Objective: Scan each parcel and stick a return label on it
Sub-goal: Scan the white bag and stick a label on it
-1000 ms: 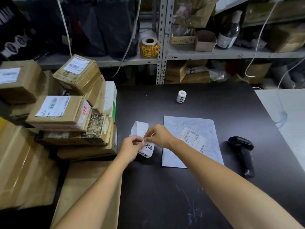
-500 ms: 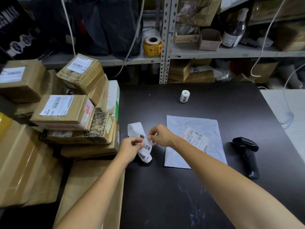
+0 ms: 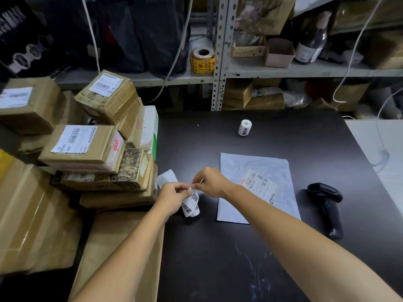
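White label strip (image 3: 190,203) hangs pinched between both hands above the black table (image 3: 250,258): left hand (image 3: 173,198) grips its roll, right hand (image 3: 210,182) nips a label edge, arms outstretched. Just right lies a grey mailer (image 3: 253,168) bearing a barcoded label, then a scanner (image 3: 328,205). One stacked box (image 3: 128,165) reads "PURSUE".

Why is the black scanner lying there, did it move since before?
No. The black scanner lies just right of the grey mailer bag, same gap and angle as earlier; only the camera shifted.
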The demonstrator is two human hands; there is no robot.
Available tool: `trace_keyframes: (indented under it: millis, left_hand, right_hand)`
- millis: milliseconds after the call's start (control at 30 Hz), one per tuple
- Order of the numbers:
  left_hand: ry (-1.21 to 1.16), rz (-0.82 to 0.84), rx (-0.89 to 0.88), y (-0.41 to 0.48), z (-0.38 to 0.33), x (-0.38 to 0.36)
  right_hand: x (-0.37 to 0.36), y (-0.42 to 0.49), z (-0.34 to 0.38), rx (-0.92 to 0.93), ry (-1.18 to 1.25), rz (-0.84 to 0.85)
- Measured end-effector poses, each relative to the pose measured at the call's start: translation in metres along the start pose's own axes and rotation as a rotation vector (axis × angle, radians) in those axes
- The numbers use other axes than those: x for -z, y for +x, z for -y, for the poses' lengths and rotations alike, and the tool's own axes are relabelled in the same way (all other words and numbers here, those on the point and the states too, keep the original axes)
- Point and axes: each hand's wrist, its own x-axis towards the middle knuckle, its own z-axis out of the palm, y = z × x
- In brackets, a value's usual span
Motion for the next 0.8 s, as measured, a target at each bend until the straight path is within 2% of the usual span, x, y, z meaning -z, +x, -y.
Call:
trace_keyframes:
  millis: [367, 500, 800]
  left_hand:
    - [0.011, -0.046, 0.017, 0.003, 0.0, -0.006]
    - [0.022, -0.05, 0.024, 0.003, 0.0, -0.006]
    - [0.078, -0.112, 0.077, 0.006, 0.01, -0.003]
  right_hand:
    - [-0.005, 0.0, 0.007, -0.062, -0.028, 0.0]
    - [-0.008, 0.003, -0.004, -0.141, 0.118, -0.017]
    - [0.016, -0.012, -0.023, -0.15, 0.324, -0.25]
